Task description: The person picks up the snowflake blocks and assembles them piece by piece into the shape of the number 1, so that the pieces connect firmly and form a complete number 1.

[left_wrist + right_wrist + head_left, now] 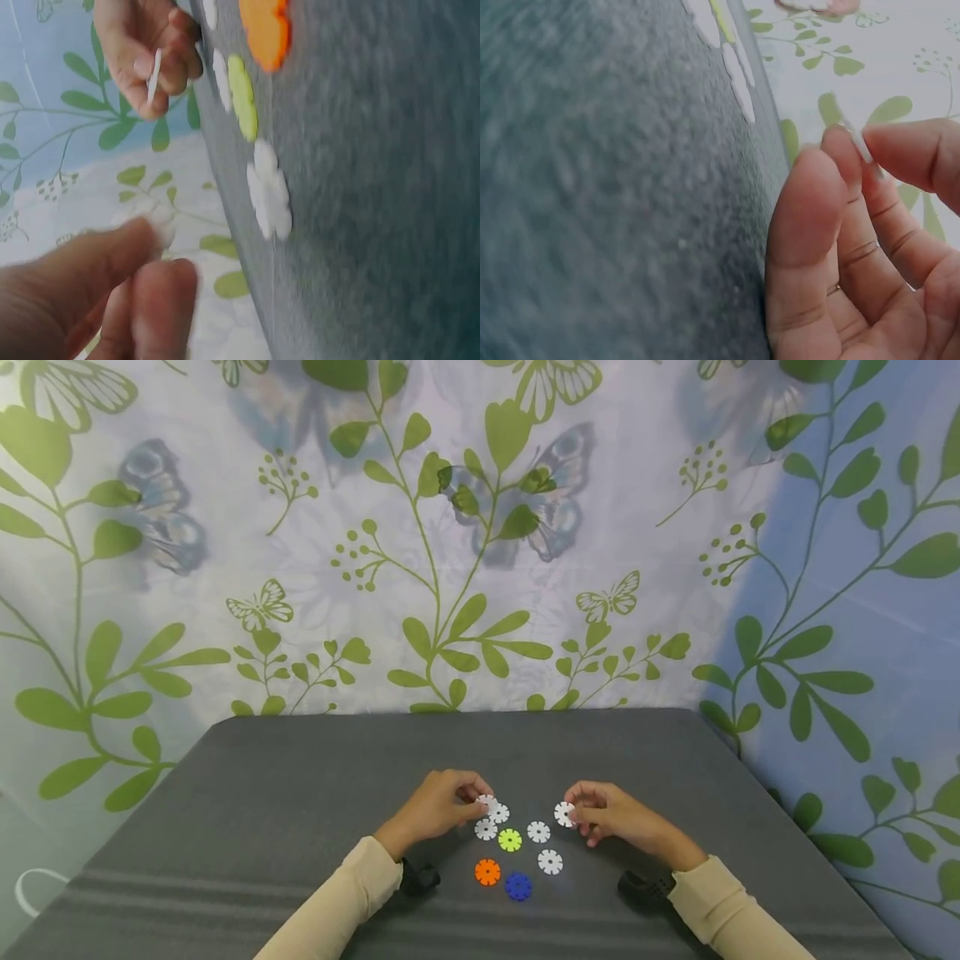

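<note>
My left hand [444,804] pinches a white notched disc [486,800] between thumb and fingers. A second white disc [498,813] overlaps it at the fingertips in the head view. In the left wrist view the held white piece [163,225] is blurred and partly behind the thumb. My right hand [618,818] pinches another white notched disc [563,814] by its edge, apart from the left hand; it appears edge-on in the right wrist view, a thin white disc [855,139] between thumb and fingers.
Between the hands on the grey table [337,760] lie a yellow-green disc [510,840], an orange disc [487,872], a blue disc [518,887] and white discs [538,832] [551,862] [486,829]. A patterned cloth [465,568] hangs behind the table.
</note>
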Available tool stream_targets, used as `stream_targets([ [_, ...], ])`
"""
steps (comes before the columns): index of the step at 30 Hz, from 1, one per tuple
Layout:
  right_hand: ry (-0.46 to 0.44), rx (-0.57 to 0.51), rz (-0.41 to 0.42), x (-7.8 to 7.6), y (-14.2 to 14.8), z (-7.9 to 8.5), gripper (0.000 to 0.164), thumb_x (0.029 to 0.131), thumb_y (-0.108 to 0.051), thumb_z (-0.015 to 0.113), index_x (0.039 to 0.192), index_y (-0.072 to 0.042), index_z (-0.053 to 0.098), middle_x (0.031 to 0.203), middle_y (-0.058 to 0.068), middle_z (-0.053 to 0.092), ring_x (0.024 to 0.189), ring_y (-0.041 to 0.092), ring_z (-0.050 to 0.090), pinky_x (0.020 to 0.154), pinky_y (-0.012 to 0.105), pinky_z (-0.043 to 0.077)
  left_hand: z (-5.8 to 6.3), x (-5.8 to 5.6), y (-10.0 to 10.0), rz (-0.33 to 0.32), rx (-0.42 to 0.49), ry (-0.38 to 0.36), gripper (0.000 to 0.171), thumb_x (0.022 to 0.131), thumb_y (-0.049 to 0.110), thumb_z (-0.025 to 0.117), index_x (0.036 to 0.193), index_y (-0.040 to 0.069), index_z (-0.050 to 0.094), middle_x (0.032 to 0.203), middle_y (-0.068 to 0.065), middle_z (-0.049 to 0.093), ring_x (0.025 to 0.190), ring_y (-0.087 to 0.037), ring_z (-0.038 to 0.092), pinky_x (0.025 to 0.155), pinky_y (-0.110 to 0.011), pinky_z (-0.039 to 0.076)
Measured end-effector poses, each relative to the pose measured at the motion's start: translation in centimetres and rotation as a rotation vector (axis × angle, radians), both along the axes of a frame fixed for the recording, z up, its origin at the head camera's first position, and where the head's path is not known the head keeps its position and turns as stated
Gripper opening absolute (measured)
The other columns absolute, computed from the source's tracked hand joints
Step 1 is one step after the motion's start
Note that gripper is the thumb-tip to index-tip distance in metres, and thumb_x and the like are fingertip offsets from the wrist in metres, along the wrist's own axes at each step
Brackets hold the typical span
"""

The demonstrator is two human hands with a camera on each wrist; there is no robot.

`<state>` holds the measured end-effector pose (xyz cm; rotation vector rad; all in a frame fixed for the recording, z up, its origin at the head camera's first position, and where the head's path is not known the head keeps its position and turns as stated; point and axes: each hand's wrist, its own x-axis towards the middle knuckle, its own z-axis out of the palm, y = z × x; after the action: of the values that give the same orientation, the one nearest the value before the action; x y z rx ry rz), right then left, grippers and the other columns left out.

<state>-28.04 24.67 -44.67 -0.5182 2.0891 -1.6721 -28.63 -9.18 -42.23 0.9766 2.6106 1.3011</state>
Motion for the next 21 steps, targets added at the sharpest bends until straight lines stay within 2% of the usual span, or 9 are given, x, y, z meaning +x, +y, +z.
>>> stream_targets([
  [5, -0.012, -0.018, -0.001, 0.2, -0.7, 0.3, 0.019, 0.104, -0.004, 0.062, 0.12, 0.005, 0.058, 0.088, 0.006, 0.066, 0.077, 0.014, 0.064, 0.068, 0.03, 0.061, 0.0, 0.5, 0.8, 0.08, 0.085, -0.009, 0.009, 0.1, 0.008, 0.078, 0.109, 0.008, 0.08, 0.095, 0.0, 0.075, 0.078, -0.01, 0.069, 0.065, -0.026, 0.06],
  [9, -0.004, -0.017, 0.001, 0.3, -1.1, 0.4, 0.02, 0.105, -0.004, 0.062, 0.122, 0.007, 0.058, 0.09, 0.007, 0.068, 0.078, 0.014, 0.065, 0.07, 0.03, 0.061, 0.0, 0.8, 1.3, 0.11, 0.136, -0.025, 0.009, 0.099, 0.008, 0.081, 0.108, 0.007, 0.08, 0.094, -0.001, 0.077, 0.081, -0.012, 0.072, 0.066, -0.025, 0.062],
  [15, 0.015, -0.036, -0.031, 0.6, -1.8, 0.6, 0.021, 0.105, -0.004, 0.063, 0.122, 0.008, 0.059, 0.089, 0.007, 0.068, 0.076, 0.014, 0.065, 0.07, 0.031, 0.062, -0.1, 1.2, 1.9, 0.116, 0.176, -0.008, 0.011, 0.096, 0.012, 0.085, 0.104, 0.005, 0.081, 0.09, -0.002, 0.079, 0.076, -0.014, 0.075, 0.065, -0.025, 0.061],
  [21, 0.06, -0.07, -0.057, 0.9, -2.6, 0.8, 0.031, 0.105, -0.003, 0.062, 0.127, 0.018, 0.056, 0.088, 0.006, 0.069, 0.074, 0.012, 0.064, 0.068, 0.029, 0.061, -0.4, 1.3, 2.0, 0.089, 0.178, 0.019, 0.011, 0.096, 0.013, 0.085, 0.103, 0.006, 0.081, 0.087, -0.002, 0.079, 0.069, -0.018, 0.074, 0.061, -0.026, 0.06],
])
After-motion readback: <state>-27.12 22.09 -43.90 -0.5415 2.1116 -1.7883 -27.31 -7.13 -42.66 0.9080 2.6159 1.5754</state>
